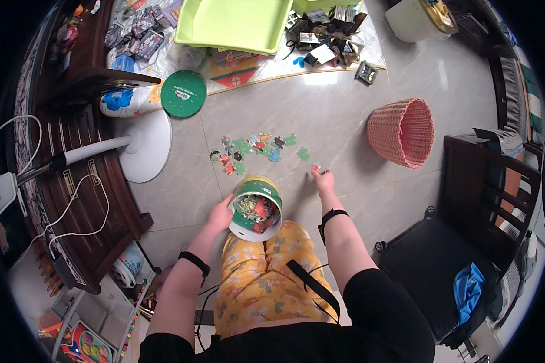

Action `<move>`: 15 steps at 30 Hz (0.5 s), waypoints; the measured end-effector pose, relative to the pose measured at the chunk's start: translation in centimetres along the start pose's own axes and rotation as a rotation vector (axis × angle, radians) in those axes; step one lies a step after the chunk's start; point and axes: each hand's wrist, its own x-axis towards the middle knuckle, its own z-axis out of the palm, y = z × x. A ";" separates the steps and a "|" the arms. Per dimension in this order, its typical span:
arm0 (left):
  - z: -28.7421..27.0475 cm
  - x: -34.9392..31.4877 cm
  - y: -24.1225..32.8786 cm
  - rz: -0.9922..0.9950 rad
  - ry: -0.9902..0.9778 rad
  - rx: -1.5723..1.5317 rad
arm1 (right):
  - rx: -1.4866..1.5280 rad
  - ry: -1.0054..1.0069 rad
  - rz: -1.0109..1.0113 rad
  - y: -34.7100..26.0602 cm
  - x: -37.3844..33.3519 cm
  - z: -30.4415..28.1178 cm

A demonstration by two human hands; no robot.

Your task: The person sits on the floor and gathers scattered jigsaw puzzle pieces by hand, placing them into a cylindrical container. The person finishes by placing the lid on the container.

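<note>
My left hand (pixel 221 215) grips the side of a round green container (pixel 257 186), which is tilted so its open white-rimmed mouth faces me. Inside it lie many loose jigsaw pieces (pixel 254 209). Between the fingertips of my right hand (pixel 325 181) is a small red and white jigsaw piece (pixel 316 169), held low over the floor. A loose spread of jigsaw pieces (pixel 243 146), mostly green with some red, blue and black, lies beyond the container. One green piece (pixel 303 153) sits apart, nearer to my right hand.
A green round lid (pixel 183 94) lies at the far left by a white stand base (pixel 144 154). On the right a pink woven basket (pixel 393 130) rests tipped on its side, with a dark chair (pixel 418 260) nearer. A light green tray (pixel 233 24) and small boxes occupy the far mat.
</note>
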 end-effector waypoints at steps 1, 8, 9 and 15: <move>0.1 -0.1 0.2 -0.010 -0.007 0.009 | -0.031 0.031 -0.021 -0.6 -0.3 0.4; -2.0 -0.9 1.8 -0.095 -0.308 -0.129 | 0.054 -0.053 0.081 -3.1 -1.2 0.5; -2.8 -0.6 1.6 -0.101 -0.369 -0.228 | 0.087 -0.165 0.077 -3.4 -1.2 0.3; -7.0 6.5 -1.3 0.054 0.104 -0.042 | -0.278 0.018 -0.605 -6.2 -3.2 0.5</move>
